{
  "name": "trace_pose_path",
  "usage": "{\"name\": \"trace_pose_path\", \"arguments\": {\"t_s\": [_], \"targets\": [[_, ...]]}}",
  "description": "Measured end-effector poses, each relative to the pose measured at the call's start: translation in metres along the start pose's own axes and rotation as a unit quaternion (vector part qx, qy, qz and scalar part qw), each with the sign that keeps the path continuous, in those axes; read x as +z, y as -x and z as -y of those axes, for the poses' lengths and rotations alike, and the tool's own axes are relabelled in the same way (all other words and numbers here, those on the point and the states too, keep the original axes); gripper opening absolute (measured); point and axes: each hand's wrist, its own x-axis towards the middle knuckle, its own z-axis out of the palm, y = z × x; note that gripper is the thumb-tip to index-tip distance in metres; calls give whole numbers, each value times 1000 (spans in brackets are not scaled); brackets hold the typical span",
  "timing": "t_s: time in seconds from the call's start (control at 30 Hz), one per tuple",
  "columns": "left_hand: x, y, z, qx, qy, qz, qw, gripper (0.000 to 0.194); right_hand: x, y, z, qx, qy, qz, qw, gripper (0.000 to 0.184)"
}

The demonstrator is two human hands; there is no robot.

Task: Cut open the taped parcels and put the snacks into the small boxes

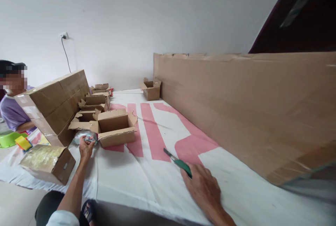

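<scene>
Right hand (203, 185) closed round a green-handled utility knife (180, 164), long axis slanting over the white-and-pink cloth (123, 180), blade pointing far and left, left hand (86, 148) half-curled on a plastic packet (78, 136), firm grip unclear, open cardboard box (117, 138) just right, long cardboard panel (236, 107) along the right

The knife (179, 163) looks plastic and metal, the packet (90, 135) glossy plastic, the open boxes (118, 138) matt cardboard.

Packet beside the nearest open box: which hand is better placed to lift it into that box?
Probably the left hand: it touches the packet, close beside the nearest open box. The right hand is farther from the packet and holds a green-handled cutter.
</scene>
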Motion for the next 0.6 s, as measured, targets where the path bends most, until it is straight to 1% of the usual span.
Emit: {"name": "trace_pose_path", "arguments": {"t_s": [0.1,0.33,0.43,0.6], "targets": [[-2,1,-4,3,0,-10,1000,66,0,0,1,3,0,-5,1000,21],[-1,-3,-8,6,0,-1,1000,69,2,1,0,5,-5,-11,1000,20],[3,-10,-10,3,-2,6,1000,66,1,1,0,9,-6,-7,1000,19],[17,-24,-17,2,-17,4,1000,60,0,0,1,18,-13,-4,1000,21]]}}
